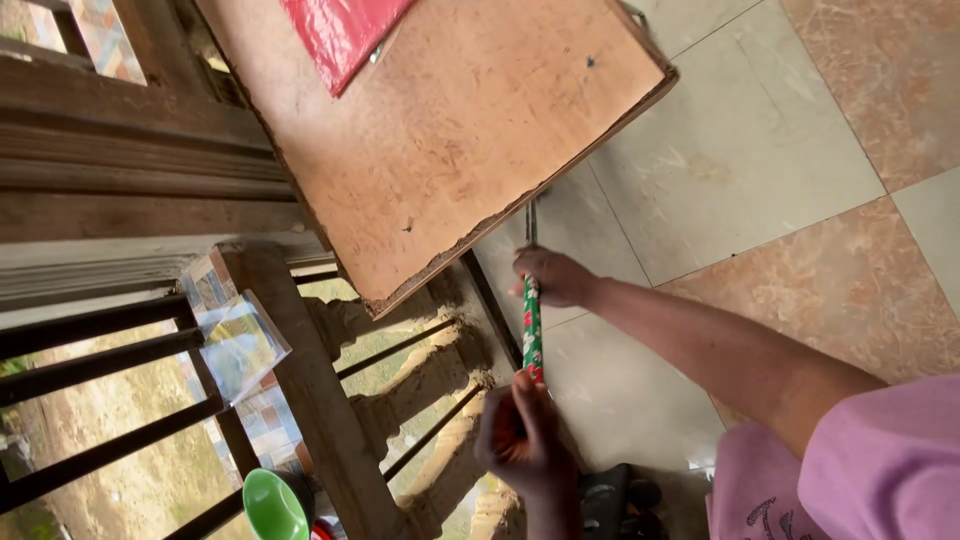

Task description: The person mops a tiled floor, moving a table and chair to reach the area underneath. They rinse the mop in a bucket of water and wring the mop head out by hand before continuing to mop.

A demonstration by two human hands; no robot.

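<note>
A thin roll of wrapping paper (533,335), green with red and white marks, is stretched between my two hands. My right hand (556,278) grips its far end, just under the edge of a worn wooden board (470,130); that arm reaches in from the right in a pink sleeve. My left hand (520,440) is closed around the near end, low in the view. A red plastic sheet (340,30) lies on the far part of the board.
A wooden railing (300,380) with dark bars fills the left side. A green cup (273,506) and a clear plastic bag (238,345) are beside it. Dark sandals (612,500) lie near my left hand. Tiled floor (760,150) spreads to the right.
</note>
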